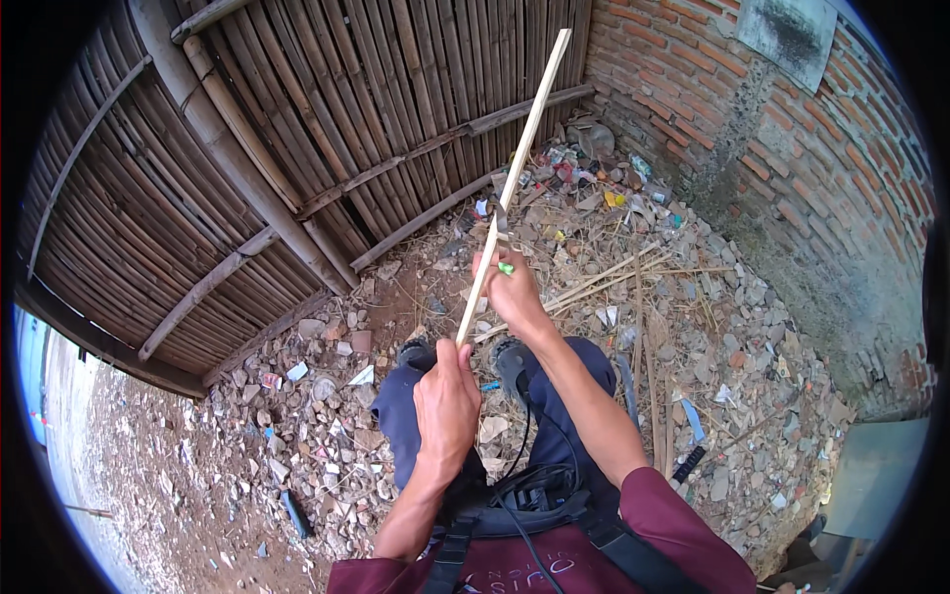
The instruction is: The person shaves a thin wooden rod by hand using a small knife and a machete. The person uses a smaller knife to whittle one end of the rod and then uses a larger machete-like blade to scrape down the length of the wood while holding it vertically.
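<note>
The left hand has its fingers clenched around the near end of a long, straight, pale wooden strip, which slants up and away above the grey-brown, rubble-strewn ground; the right hand's fingers grasp a green-handled, grey-bladed knife beside the strip.

A head-worn fisheye camera looks down and forward from close above left hand and right hand.
</note>
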The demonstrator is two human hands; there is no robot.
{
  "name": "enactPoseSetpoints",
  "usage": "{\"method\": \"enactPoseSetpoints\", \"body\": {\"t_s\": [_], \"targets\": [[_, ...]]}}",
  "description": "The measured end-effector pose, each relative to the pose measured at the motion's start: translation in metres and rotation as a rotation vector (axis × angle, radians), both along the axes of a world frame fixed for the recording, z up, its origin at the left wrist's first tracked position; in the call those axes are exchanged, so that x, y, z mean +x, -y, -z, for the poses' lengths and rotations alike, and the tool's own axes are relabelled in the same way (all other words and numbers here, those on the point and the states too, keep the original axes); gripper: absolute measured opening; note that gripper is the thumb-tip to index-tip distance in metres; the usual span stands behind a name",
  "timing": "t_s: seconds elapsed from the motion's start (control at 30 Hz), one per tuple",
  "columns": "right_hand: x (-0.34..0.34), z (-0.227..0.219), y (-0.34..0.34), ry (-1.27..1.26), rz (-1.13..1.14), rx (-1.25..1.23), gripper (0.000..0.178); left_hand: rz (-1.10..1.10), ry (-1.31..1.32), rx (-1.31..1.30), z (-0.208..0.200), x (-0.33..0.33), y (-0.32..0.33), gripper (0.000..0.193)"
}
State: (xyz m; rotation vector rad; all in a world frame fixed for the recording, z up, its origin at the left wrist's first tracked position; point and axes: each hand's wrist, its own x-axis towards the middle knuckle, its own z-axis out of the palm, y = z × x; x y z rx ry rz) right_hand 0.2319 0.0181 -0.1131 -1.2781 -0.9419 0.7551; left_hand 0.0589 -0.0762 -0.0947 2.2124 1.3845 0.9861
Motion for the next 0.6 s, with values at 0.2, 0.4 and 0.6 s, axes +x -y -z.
{"method": "enactPoseSetpoints", "body": {"t_s": [0.2, 0.4, 0.6], "targets": [[0.027, -0.02, 0.008, 0.941, 0.433, 0.294, 0.006, 0.038, 0.043, -0.081, -0.01, -0.014, 0.012, 0.022], [0.06, -0.035, 0.008, 1.187, 0.416, 0.515, 0.004, 0.176, 0.19, -0.227, -0.019, -0.018, 0.016, 0.019], [0.075, -0.033, -0.005, 1.276, 0.485, 0.516, 0.006, 0.169, 0.208, -0.278, -0.02, -0.008, 0.012, 0.021]]}}
